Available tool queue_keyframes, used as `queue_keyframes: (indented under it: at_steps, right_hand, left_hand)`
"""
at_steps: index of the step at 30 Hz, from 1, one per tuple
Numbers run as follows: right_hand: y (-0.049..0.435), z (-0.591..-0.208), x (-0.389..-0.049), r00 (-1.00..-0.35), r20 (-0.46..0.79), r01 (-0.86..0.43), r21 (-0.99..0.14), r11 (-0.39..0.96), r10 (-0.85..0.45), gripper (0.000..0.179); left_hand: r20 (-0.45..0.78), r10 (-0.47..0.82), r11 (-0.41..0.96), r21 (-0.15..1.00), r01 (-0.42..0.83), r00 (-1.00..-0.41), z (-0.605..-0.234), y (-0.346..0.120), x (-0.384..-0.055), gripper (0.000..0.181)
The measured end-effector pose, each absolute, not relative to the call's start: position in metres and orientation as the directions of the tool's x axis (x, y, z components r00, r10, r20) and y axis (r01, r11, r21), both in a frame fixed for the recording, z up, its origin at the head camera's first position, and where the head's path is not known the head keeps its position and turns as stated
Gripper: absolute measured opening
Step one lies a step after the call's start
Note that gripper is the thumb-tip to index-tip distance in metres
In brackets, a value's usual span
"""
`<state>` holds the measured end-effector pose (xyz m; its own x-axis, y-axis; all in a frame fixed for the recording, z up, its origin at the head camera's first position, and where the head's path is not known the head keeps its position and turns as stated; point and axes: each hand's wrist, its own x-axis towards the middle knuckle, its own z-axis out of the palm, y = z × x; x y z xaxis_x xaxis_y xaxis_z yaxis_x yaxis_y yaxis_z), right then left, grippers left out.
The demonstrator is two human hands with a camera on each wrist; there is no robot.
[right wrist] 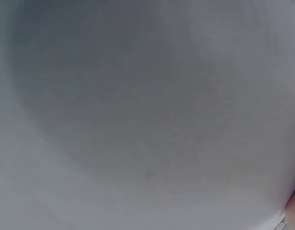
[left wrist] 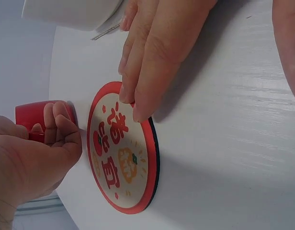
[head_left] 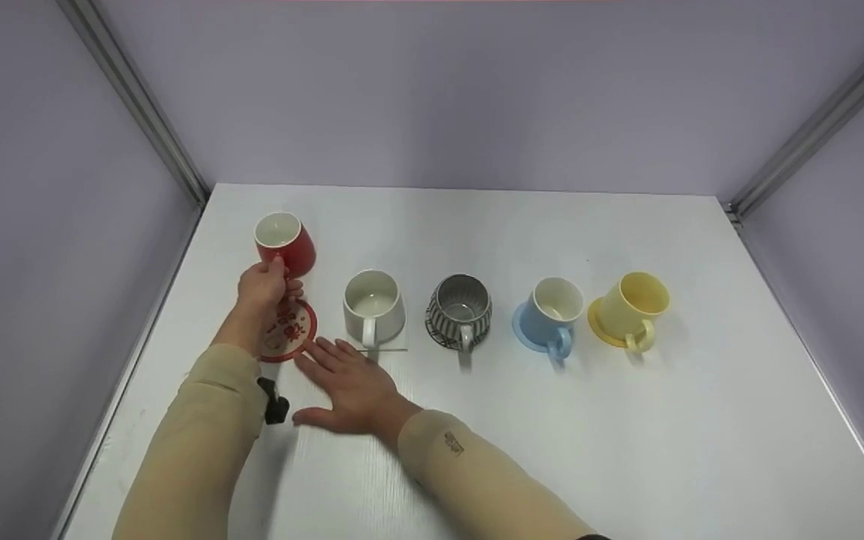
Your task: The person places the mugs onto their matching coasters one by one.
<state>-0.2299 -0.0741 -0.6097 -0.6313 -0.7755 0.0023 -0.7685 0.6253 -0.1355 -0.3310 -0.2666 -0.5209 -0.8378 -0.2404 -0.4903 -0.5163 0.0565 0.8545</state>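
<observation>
At the left of the table a red mug (head_left: 298, 251) with a white inside stands behind a round coaster. My left hand (head_left: 263, 289) grips this mug by its handle, also seen in the left wrist view, where the fingers curl round the red handle (left wrist: 36, 137). The red-rimmed coaster (left wrist: 121, 148) bears red characters and small fruit drawings; in the head view the left forearm partly covers it. My right hand (head_left: 353, 386) is spread with straight fingers, its fingertips (left wrist: 142, 108) touching the coaster's edge. The right wrist view is mostly a blurred grey surface.
To the right, in a row, stand a white mug (head_left: 383, 307) on a square coaster, a grey striped mug (head_left: 460, 307) on a dark openwork coaster, a blue mug (head_left: 548, 326) and a yellow mug (head_left: 623, 311) on matching coasters. Walls enclose the white table (head_left: 627, 450) at back and sides.
</observation>
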Motion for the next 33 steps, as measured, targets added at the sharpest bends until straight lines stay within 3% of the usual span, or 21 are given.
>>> queue_keyframes:
  at_steps: [13, 27, 33]
  right_hand:
    - [-0.074, -0.610, -0.230, -0.624, 0.004, -0.775, -0.136, 0.617, -0.782, 0.096]
    - [-0.074, -0.609, -0.231, -0.616, 0.004, -0.782, -0.121, 0.611, -0.787, 0.095]
    - [-0.073, -0.610, -0.231, -0.620, 0.006, -0.778, -0.134, 0.614, -0.785, 0.095]
  left_hand:
    - [-0.453, -0.282, 0.108, 0.861, -0.498, -0.846, -0.523, -0.266, -0.323, 0.052]
    - [-0.480, -0.295, 0.037, 0.858, -0.512, -0.826, -0.520, -0.270, -0.319, 0.053]
    - [-0.444, -0.300, 0.106, 0.864, -0.492, -0.844, -0.518, -0.271, -0.317, 0.054]
